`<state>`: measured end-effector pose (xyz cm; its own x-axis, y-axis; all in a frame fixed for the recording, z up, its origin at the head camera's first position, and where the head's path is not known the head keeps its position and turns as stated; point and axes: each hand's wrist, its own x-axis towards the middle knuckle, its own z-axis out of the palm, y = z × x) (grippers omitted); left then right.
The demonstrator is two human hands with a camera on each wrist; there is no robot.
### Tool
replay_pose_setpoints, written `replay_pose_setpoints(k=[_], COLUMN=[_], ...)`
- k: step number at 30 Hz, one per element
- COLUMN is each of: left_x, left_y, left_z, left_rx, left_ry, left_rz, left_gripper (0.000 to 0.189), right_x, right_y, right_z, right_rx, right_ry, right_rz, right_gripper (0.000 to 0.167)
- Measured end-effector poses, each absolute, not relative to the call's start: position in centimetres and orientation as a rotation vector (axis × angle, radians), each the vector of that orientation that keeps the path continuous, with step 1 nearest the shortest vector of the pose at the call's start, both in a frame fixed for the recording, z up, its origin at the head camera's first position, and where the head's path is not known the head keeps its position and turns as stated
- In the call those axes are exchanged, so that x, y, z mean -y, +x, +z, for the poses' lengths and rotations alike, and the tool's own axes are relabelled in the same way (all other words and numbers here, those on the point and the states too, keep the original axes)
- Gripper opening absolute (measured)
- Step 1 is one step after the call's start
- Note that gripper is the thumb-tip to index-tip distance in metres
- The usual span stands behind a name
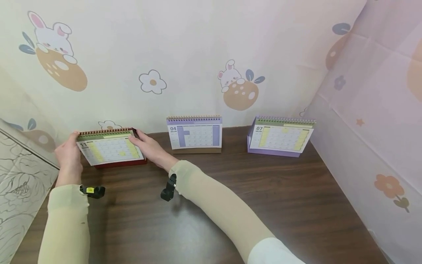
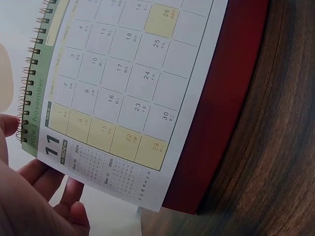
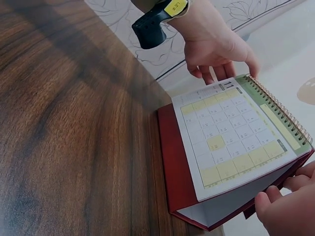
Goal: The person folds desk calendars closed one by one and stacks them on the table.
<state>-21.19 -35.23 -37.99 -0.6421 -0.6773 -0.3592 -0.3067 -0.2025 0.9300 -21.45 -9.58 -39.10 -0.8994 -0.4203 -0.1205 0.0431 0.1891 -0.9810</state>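
A desk calendar with a red stand stands tented on the table at the left, turned to page 11, November 2026. My left hand holds its left end, the thumb at the spiral binding and the fingers at the side edge. At the opposite end my right hand grips the upper corner. The right wrist view shows the open triangular side of the red stand, with right fingers beside it. Close up in the left wrist view, the November page fills much of the picture.
A calendar showing 04 on a brown stand is in the middle, by the back wall. To its right stands one showing 07 on a purple stand. Patterned cloth hangs behind the dark wooden table; a line-drawn panel borders the left.
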Motion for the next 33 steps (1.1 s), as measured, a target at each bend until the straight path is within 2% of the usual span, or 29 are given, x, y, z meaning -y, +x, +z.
replay_pose_setpoints(k=[13, 21, 33], left_x=[35.0, 35.0, 35.1], left_y=[-20.7, -20.3, -20.3], left_z=[-37.4, -37.0, -36.8], left_rx=[1.738, 1.722, 1.568], left_ry=[1.007, 1.002, 0.880], left_rz=[-1.935, -1.942, -1.983], left_gripper=[0.016, 0.034, 0.030], right_x=[9.7, 9.6, 9.3], right_y=[-21.1, -21.0, -20.5], right_z=[-38.7, -38.8, -38.1], right_rx=[-2.106, -2.144, -2.076], right_ry=[-0.509, -0.593, -0.640], right_rz=[-1.819, -1.837, -1.934], right_gripper=[0.067, 0.063, 0.060])
